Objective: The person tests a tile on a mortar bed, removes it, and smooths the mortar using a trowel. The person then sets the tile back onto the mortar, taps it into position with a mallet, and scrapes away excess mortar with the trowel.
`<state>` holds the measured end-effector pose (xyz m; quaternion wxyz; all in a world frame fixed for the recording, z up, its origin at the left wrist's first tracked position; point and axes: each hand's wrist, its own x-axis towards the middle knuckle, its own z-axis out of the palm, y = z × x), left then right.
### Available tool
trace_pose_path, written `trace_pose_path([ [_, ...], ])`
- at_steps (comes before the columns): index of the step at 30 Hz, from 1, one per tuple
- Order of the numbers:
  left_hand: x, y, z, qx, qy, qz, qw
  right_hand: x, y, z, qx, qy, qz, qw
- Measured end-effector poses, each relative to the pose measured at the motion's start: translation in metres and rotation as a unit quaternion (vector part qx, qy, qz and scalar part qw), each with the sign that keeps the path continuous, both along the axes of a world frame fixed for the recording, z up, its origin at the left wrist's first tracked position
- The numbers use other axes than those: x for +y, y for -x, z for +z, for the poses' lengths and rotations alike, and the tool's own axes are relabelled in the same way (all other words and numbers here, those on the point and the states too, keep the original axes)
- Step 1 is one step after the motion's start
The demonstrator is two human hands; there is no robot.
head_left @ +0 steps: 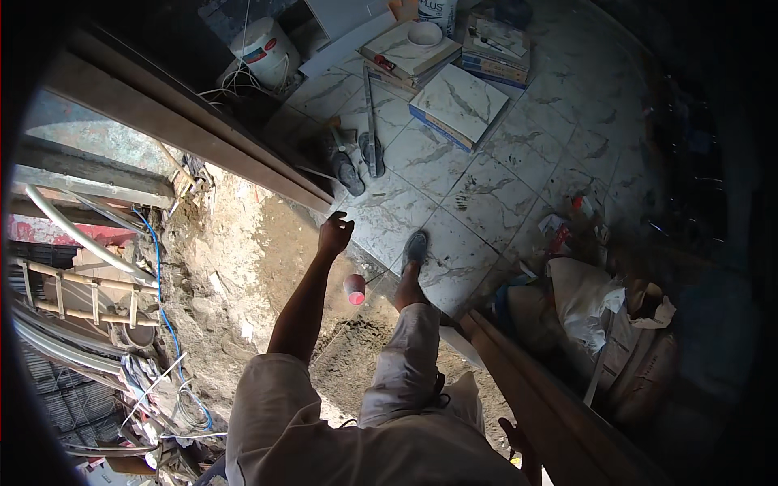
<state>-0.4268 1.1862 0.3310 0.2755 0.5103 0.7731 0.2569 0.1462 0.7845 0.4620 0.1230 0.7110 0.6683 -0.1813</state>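
Observation:
My left hand [336, 229] is held out near the foot of the brown door frame [267, 166], its fingers loosely bent and apart, with nothing in them. Below it on the dusty ground lies a pink cup-like container [354, 288]. My foot in a grey slip-on shoe [415, 251] stands on marble-patterned tile [462, 235] at the threshold. My right hand [512, 437] shows partly at the lower right, beside the right brown door frame [551, 405]; its fingers are slightly curled and apart, with nothing visible in them.
Stacked tile boxes [458, 105] with a white bowl, loose sandals [348, 170] and a white bucket [263, 53] with cables occupy the far floor. Crumpled sacks and cardboard [583, 292] lie right. At left are rubble, pipes [77, 227], a blue hose and a ladder [81, 287].

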Motion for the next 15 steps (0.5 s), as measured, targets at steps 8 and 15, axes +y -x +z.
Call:
trace_pose_path([
  [8, 0.269, 0.126, -0.257, 0.121, 0.158, 0.157, 0.967, 0.133, 0.083, -0.010, 0.023, 0.261, -0.196, 0.945],
  [15, 0.390, 0.158, -0.434, 0.114, 0.084, 0.253, 0.957, 0.250, 0.115, -0.100, -0.028, 0.304, -0.208, 0.929],
])
